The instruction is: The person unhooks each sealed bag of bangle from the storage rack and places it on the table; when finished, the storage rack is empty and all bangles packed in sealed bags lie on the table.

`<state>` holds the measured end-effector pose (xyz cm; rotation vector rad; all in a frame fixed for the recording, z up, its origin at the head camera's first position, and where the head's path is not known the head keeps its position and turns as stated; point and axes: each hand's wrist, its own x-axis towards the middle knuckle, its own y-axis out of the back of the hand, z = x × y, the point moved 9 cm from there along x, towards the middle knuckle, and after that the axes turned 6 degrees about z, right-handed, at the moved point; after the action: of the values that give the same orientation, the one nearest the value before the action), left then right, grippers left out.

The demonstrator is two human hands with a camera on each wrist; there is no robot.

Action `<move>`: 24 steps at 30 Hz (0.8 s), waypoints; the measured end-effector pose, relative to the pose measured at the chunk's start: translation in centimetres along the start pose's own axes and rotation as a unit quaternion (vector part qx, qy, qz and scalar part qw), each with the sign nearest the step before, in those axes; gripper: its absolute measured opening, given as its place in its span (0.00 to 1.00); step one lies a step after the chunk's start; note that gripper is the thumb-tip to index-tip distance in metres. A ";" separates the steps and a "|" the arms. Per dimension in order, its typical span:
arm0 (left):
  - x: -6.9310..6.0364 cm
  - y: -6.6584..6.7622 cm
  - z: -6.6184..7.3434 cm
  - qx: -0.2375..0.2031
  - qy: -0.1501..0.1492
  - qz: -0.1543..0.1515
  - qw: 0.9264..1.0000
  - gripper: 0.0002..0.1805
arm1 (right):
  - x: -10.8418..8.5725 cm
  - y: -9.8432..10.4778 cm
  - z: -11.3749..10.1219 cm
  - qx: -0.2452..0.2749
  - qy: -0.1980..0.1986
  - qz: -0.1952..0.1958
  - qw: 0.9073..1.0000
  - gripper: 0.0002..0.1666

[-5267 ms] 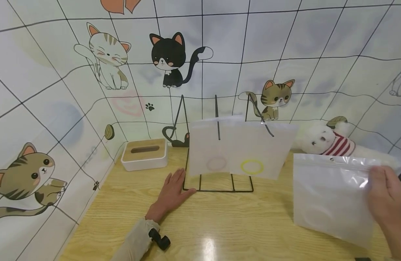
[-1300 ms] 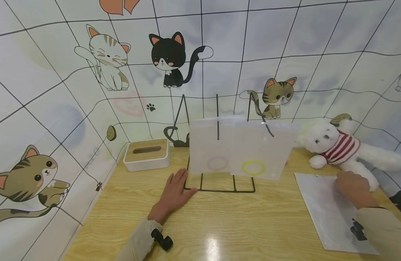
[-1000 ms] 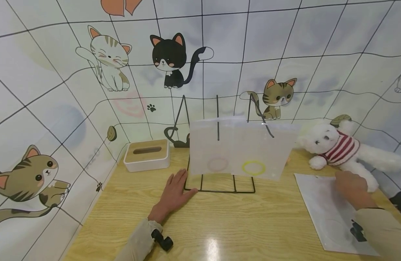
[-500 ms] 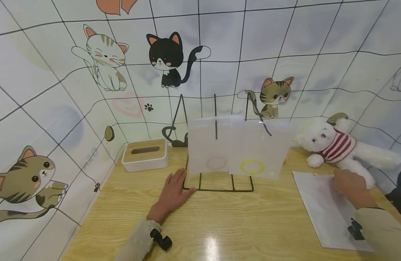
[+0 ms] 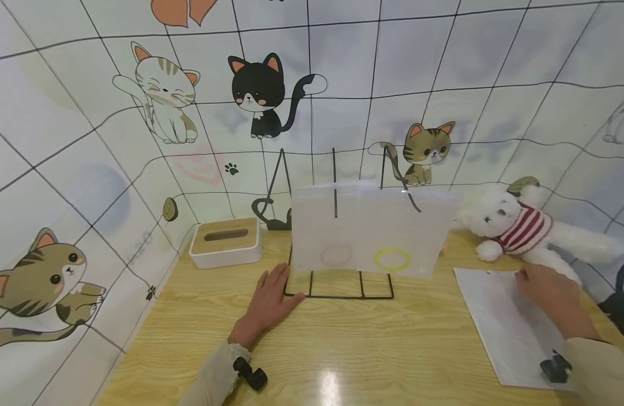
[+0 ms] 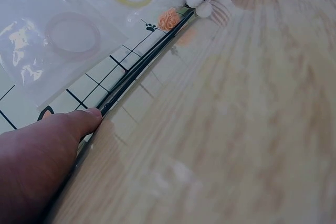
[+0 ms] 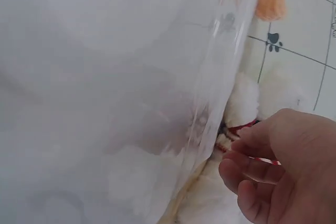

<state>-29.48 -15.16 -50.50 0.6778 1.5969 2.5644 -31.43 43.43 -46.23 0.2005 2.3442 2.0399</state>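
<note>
My left hand [image 5: 268, 298] lies flat on the table in the head view, its thumb and fingers touching the base of a black wire display rack [image 5: 342, 296]. In the left wrist view its thumb [image 6: 79, 121] presses the wire. Two translucent zip bags hang from the rack: one with a pink ring [image 5: 336, 255], one with a yellow ring [image 5: 392, 259]. A white translucent zip bag [image 5: 494, 321] lies at the right. My right hand [image 5: 547, 290] is over its far right corner. In the right wrist view the fingers curl loosely beside the bag's edge, nothing visible between them.
A white plush toy [image 5: 525, 225] in a red-striped top lies just beyond the right hand. At the back left stands a white tissue box [image 5: 225, 242] with a wooden lid. Behind the table [image 5: 342, 349] is a cat-patterned wall covering [image 5: 342, 113].
About five seconds ago my right hand held a zip bag raised. Now a bag lies flat at the right with that hand over it. In the last second the hands have barely moved.
</note>
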 end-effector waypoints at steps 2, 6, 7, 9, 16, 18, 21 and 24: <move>0.2 -0.3 0.0 0.003 -0.005 0.001 1.000 0.46 | -0.3 0.6 -0.3 0.014 0.009 0.025 1.000 0.13; 0.7 -0.6 -0.2 0.009 -0.007 -0.001 1.000 0.46 | -0.6 1.3 -1.6 0.051 0.010 0.058 0.997 0.16; 0.7 -0.6 -0.3 0.008 -0.004 -0.002 1.000 0.46 | -0.5 1.4 -2.2 0.059 0.015 0.071 0.996 0.16; 0.6 -0.4 -0.4 0.008 0.004 -0.007 1.000 0.46 | -0.4 1.6 -3.6 0.080 0.028 0.099 0.991 0.16; 0.1 0.2 -0.6 0.001 0.012 -0.005 1.000 0.46 | -0.9 3.2 -8.0 0.141 0.077 0.186 0.969 0.17; 0.0 0.1 -0.6 0.000 0.010 -0.004 1.000 0.46 | -1.3 3.9 -9.0 0.159 0.091 0.209 0.961 0.18; -0.1 0.0 -0.5 -0.001 0.012 -0.013 1.000 0.47 | -1.7 5.0 -10.3 0.187 0.112 0.234 0.947 0.16; -0.3 -0.2 -0.4 -0.003 0.013 -0.018 1.000 0.47 | -1.8 6.0 -11.3 0.212 0.119 0.240 0.940 0.17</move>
<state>-29.44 -15.51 -50.88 0.6103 1.5925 2.5622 -30.36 32.87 -38.79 0.6265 3.1296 1.7536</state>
